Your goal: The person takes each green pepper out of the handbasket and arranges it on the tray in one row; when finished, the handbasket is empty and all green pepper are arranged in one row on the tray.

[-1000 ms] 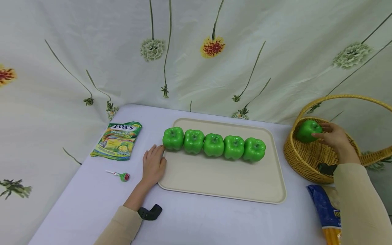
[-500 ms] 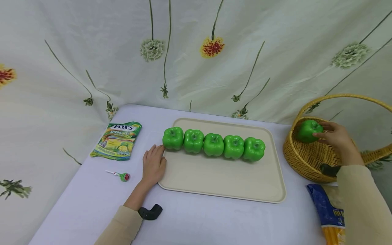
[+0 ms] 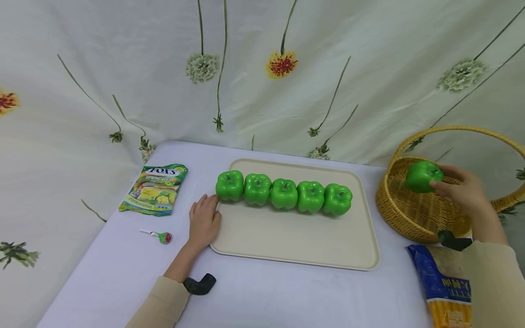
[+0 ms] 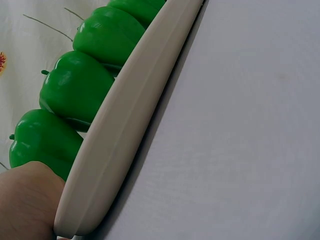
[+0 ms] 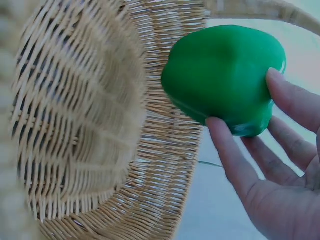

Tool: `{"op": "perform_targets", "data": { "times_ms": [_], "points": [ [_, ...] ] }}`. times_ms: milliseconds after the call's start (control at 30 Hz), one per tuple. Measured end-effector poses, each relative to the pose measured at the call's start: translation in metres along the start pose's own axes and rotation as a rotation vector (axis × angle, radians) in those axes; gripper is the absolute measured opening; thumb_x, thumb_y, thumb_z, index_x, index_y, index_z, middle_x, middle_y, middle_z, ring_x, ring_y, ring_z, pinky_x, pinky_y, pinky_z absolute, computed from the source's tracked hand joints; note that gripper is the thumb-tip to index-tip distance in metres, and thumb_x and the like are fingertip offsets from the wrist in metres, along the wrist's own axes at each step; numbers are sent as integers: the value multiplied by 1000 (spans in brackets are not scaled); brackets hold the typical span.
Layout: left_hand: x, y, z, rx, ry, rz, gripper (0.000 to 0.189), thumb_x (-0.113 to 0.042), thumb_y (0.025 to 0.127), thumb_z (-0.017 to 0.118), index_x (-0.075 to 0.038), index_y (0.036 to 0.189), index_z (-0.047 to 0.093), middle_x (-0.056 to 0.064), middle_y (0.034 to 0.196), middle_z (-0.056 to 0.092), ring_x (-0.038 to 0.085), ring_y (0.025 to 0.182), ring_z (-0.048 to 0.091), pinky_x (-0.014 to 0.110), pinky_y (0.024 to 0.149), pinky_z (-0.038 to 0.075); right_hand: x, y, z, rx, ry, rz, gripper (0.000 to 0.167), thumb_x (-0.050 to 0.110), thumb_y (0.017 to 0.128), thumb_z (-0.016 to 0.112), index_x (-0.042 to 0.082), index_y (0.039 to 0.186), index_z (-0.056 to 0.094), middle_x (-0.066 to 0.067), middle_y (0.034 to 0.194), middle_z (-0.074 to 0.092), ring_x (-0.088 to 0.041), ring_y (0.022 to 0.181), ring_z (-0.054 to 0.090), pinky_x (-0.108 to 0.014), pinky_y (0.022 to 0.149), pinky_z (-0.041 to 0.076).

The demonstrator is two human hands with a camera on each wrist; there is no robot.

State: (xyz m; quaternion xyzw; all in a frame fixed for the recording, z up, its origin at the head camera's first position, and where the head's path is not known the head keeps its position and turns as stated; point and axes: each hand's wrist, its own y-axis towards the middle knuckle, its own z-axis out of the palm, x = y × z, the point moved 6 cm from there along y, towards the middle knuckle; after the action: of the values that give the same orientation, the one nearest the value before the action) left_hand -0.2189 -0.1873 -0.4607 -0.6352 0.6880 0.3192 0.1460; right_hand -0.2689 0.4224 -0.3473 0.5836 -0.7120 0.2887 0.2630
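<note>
A glossy green bell pepper (image 3: 422,176) is pinched between the fingertips and thumb of my right hand (image 3: 463,191), over the wicker basket (image 3: 385,205). In the right wrist view this pepper (image 5: 225,77) overlaps the basket's rim, with the fingers around its lower end. Several more green bell peppers (image 3: 284,193) stand side by side in a row on the beige tray (image 3: 295,241). My left hand (image 3: 205,221) rests at the tray's left edge, fingers relaxed and fingertips next to the leftmost pepper (image 3: 229,186). The left wrist view shows the tray's side wall (image 4: 120,120) and part of that hand (image 4: 30,200).
Left of the tray lie a Fox's candy bag (image 3: 156,189) and a wrapped lollipop (image 3: 164,237). A blue and yellow pasta bag (image 3: 443,287) lies below the basket, partly under the right sleeve (image 3: 494,282). The basket's tall handle (image 3: 459,129) arches over it.
My right hand has moved a little to the right with the pepper, lifting it off the basket's inner left side. The view has shifted slightly; my left hand stays put.
</note>
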Motion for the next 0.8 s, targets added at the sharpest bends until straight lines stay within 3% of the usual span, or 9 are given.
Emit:
{"op": "perform_targets", "data": {
  "times_ms": [67,167,233,300,433,533,600,700,800],
  "points": [
    [0,0,0,1,-1,0,47,-3,92,44,7,137,48,25,143,48,47,142,27,65,116,7,-4,-7,-5,-38,-27,42,80,43,96,56,10,157,17,-28,159,17,14,76,51,-25,72,52],
    [0,0,0,3,-1,3,47,-3,92,44,7,137,48,25,143,48,46,142,27,65,116,7,-9,-18,-11,-108,-37,100,79,43,96,54,13,157,15,-24,162,10,-15,103,63,-24,73,50],
    [0,0,0,3,1,4,46,-3,92,45,6,137,48,25,143,49,46,142,27,65,116,7,-11,-25,-14,-153,-23,112,76,39,97,54,13,157,16,-23,162,10,-41,125,51,-19,71,50],
    [0,0,0,2,2,5,46,-3,92,45,7,137,48,25,142,49,46,142,27,65,116,7,-12,-33,-15,-185,-13,117,73,36,98,53,16,157,16,-19,163,11,-50,138,33,-19,74,52],
    [0,0,-1,-2,3,8,46,-3,91,45,7,136,49,25,142,49,47,141,28,65,116,8,-11,-52,-13,-240,20,122,69,35,97,55,26,156,20,-10,164,16,-22,123,57,-33,97,52],
    [0,-1,-1,-4,1,11,46,-3,91,45,7,136,49,25,141,50,47,141,28,66,115,8,-7,-66,-9,-265,57,143,68,35,96,57,32,155,22,-1,163,19,-3,114,57,-35,106,46],
    [0,-1,-1,-6,0,13,45,-3,92,45,7,136,49,25,141,50,47,141,28,66,115,8,-3,-73,-4,-272,88,139,68,33,96,58,32,155,24,1,163,21,-8,124,54,-16,94,48],
    [0,0,0,-8,0,16,45,-3,92,45,6,136,49,25,141,50,47,141,28,66,115,8,5,-80,6,-269,148,114,68,28,95,60,31,154,26,5,162,23,-16,145,35,-10,88,48],
    [0,0,1,-5,3,15,45,-3,92,45,6,136,49,24,141,50,47,141,28,66,115,8,14,-83,18,-250,251,35,67,20,93,65,28,152,34,7,152,40,-2,128,50,-2,70,46]
  ]
}}
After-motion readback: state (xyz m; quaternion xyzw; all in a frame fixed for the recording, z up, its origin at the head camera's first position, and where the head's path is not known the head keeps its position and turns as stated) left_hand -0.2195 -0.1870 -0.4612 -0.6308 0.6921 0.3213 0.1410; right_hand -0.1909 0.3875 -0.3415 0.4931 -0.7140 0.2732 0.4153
